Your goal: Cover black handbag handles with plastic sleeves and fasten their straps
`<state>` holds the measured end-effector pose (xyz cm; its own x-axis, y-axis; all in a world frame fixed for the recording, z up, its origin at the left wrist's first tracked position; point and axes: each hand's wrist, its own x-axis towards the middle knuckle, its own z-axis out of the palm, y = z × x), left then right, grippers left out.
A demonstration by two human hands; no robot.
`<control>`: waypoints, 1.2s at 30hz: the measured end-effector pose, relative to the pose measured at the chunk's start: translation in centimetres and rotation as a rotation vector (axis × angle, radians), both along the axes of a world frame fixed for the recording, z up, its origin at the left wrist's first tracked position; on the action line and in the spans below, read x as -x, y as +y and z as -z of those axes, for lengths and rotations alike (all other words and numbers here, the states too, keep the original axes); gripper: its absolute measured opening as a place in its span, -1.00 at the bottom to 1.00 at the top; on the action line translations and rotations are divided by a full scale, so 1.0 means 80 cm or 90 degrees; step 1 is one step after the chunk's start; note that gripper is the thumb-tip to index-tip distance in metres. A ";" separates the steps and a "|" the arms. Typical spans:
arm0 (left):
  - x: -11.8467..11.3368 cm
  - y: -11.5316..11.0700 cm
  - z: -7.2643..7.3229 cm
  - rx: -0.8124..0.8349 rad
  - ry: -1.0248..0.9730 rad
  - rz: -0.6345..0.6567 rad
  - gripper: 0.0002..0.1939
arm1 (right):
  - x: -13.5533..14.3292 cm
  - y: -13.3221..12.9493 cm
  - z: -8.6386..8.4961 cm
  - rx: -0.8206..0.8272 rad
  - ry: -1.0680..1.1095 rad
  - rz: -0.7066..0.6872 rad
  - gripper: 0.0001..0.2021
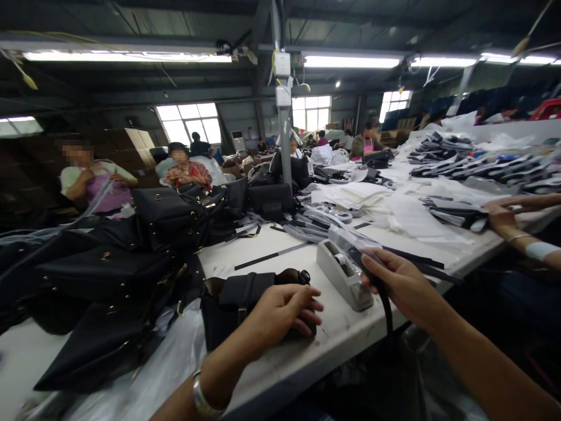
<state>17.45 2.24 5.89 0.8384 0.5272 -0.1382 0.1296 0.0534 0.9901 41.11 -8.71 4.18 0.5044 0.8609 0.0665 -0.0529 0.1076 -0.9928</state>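
Observation:
My left hand is over a black handbag at the table's front edge, its fingers loosely curled and apart, with nothing seen in them. In my right hand a black strap is pinched between thumb and fingers; one end hangs down past the table edge. Clear plastic wrap seems to cover its upper part. Just left of that hand stands a grey tape dispenser. A loose dark strip lies on the white tabletop behind the handbag.
Black handbags with gold fittings are heaped on the left. White sheets and bundled straps cover the table's far right. A post rises behind the table. A co-worker's hand reaches in from the right; other people sit beyond.

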 end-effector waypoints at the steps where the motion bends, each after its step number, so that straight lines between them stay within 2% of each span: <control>1: -0.014 -0.005 0.006 0.080 -0.038 0.016 -0.43 | 0.020 -0.004 0.000 -0.004 0.017 -0.031 -0.57; 3: -0.039 -0.009 0.014 0.224 -0.117 0.004 -0.37 | 0.053 -0.011 0.006 0.010 0.031 -0.086 -0.59; 5: -0.055 -0.004 0.015 0.290 -0.187 -0.036 -0.45 | 0.078 -0.018 0.017 0.036 0.025 -0.128 -0.63; 8: -0.061 0.010 0.002 0.295 -0.268 -0.122 -0.71 | 0.097 -0.028 0.034 0.070 -0.026 -0.173 -0.64; 11: -0.050 0.027 -0.022 0.274 -0.337 -0.199 -0.82 | 0.101 -0.034 0.047 0.078 -0.065 -0.181 -0.63; 14: -0.027 0.041 -0.048 0.191 -0.431 -0.261 -0.81 | 0.100 -0.034 0.049 0.073 -0.078 -0.170 -0.62; 16: -0.003 0.043 -0.063 0.094 -0.491 -0.302 -0.78 | 0.100 -0.030 0.046 0.067 -0.085 -0.179 -0.61; 19: 0.045 0.034 -0.079 -0.089 -0.548 -0.393 -0.73 | 0.104 -0.020 0.038 0.047 -0.081 -0.212 -0.61; 21: 0.079 0.020 -0.083 -0.181 -0.559 -0.472 -0.71 | 0.109 -0.011 0.035 0.036 -0.074 -0.241 -0.59; 23: 0.112 0.003 -0.082 -0.222 -0.553 -0.553 -0.70 | 0.115 -0.002 0.033 0.033 -0.065 -0.271 -0.56; 25: 0.142 -0.013 -0.075 -0.216 -0.526 -0.635 -0.71 | 0.125 0.007 0.034 0.047 -0.041 -0.312 -0.53; 29: 0.198 -0.044 -0.052 -0.171 -0.437 -0.795 -0.69 | 0.154 0.017 0.039 0.100 0.045 -0.464 -0.57; 33: 0.253 -0.083 -0.028 -0.186 -0.373 -0.950 -0.68 | 0.197 0.023 0.048 0.150 0.121 -0.618 -0.61; 36: 0.287 -0.115 -0.011 -0.191 -0.335 -1.048 -0.69 | 0.231 0.028 0.059 0.182 0.177 -0.699 -0.62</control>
